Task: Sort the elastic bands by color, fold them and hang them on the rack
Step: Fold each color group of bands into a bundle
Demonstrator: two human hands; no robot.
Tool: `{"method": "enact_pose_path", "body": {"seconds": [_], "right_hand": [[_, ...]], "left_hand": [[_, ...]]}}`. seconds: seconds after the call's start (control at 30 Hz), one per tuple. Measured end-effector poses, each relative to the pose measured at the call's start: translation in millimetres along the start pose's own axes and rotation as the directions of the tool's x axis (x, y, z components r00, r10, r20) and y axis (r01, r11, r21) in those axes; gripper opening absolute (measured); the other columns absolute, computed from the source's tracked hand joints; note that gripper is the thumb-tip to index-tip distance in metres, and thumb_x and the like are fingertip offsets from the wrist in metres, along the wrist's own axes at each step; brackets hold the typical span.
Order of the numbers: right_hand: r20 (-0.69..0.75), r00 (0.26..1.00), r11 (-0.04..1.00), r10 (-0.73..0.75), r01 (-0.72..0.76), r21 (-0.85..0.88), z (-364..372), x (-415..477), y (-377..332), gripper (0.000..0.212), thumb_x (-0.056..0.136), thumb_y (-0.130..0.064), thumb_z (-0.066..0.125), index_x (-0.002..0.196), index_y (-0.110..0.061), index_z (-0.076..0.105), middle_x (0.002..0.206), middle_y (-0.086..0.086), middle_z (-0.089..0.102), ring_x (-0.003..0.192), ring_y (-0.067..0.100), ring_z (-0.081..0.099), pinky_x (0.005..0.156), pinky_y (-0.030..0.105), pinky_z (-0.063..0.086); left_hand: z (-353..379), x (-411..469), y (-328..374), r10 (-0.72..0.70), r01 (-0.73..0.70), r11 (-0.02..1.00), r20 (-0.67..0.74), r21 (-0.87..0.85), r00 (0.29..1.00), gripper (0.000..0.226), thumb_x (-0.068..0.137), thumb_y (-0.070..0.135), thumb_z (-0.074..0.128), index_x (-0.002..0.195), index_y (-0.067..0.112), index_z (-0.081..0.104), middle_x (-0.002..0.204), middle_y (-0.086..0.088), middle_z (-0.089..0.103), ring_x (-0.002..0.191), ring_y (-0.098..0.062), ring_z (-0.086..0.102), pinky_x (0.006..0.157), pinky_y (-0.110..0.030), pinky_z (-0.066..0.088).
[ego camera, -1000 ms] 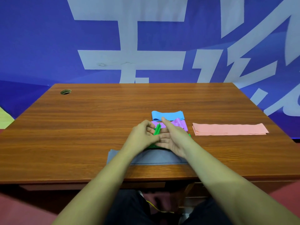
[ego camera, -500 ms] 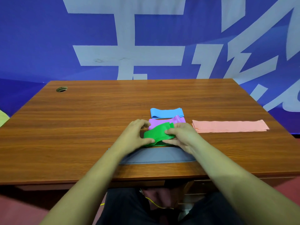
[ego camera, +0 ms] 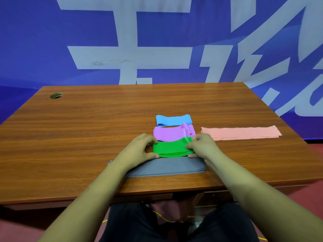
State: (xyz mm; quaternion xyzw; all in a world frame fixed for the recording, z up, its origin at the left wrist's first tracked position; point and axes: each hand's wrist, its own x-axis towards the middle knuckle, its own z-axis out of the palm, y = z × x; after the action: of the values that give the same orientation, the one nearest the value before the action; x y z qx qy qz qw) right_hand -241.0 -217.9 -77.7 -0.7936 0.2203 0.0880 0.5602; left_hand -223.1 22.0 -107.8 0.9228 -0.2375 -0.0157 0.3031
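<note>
A folded green band [ego camera: 172, 148] lies flat on the wooden desk [ego camera: 87, 137], between my two hands. My left hand [ego camera: 139, 151] pinches its left end and my right hand [ego camera: 201, 147] pinches its right end. Just beyond it lies a folded purple band [ego camera: 171, 133], and past that a folded blue band [ego camera: 173, 120]. A long grey band [ego camera: 167, 167] lies near the desk's front edge, partly under my forearms. To the right rests a long folded pink band [ego camera: 239, 134]. No rack is in view.
A round cable hole [ego camera: 56, 95] sits at the desk's far left corner. A blue banner with large white characters [ego camera: 157, 49] hangs behind the desk. My dark-trousered legs [ego camera: 174, 224] are under the front edge.
The green band, bunched between my hands a second ago, now lies spread flat in front of the purple band, with my hands moved apart to its two ends.
</note>
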Motion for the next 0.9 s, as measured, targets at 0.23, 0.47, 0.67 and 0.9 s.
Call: {"method": "enact_pose_path", "body": {"seconds": [0.23,0.47,0.67,0.9], "right_hand": [[-0.101,0.980,0.955,-0.171,0.140,-0.262,-3,3,5,0.016,0.076,-0.002,0.074,0.076,-0.013,0.062,0.085,0.008,0.070,0.083,0.026,0.070,0.071,0.037,0.057],[-0.135,0.953,0.878,-0.273,0.189,-0.440,-7,5,14,0.008,0.076,-0.003,0.065,0.083,-0.004,0.062,0.080,0.010,0.066,0.079,0.028,0.063,0.061,0.032,0.045],[-0.161,0.923,0.790,-0.351,0.199,-0.580,7,6,29,0.015,0.078,-0.013,0.058,0.093,-0.010,0.056,0.097,0.014,0.061,0.097,0.036,0.054,0.076,0.037,0.041],[-0.132,0.888,0.702,-0.441,0.250,-0.667,2,0,34,0.022,0.085,-0.018,0.065,0.106,-0.025,0.064,0.108,0.011,0.053,0.108,0.035,0.050,0.091,0.038,0.042]], "left_hand": [[2,0,6,-0.017,0.018,1.000,0.018,-0.013,1.000,0.032,0.079,0.026,0.078,0.110,0.025,0.068,0.109,0.003,0.052,0.098,-0.009,0.053,0.092,-0.019,0.040],[12,1,5,-0.027,0.027,1.000,-0.011,0.006,1.000,0.026,0.089,0.028,0.068,0.115,0.027,0.070,0.103,0.002,0.052,0.101,-0.011,0.052,0.098,-0.024,0.038],[18,0,4,-0.025,0.025,1.000,-0.047,0.001,0.999,0.025,0.087,0.024,0.070,0.111,0.026,0.071,0.098,0.002,0.052,0.102,-0.015,0.051,0.100,-0.029,0.039],[19,0,7,-0.039,0.040,0.999,-0.055,0.023,0.998,0.024,0.088,0.024,0.068,0.111,0.025,0.070,0.100,0.002,0.052,0.103,-0.016,0.051,0.099,-0.029,0.038]]}}
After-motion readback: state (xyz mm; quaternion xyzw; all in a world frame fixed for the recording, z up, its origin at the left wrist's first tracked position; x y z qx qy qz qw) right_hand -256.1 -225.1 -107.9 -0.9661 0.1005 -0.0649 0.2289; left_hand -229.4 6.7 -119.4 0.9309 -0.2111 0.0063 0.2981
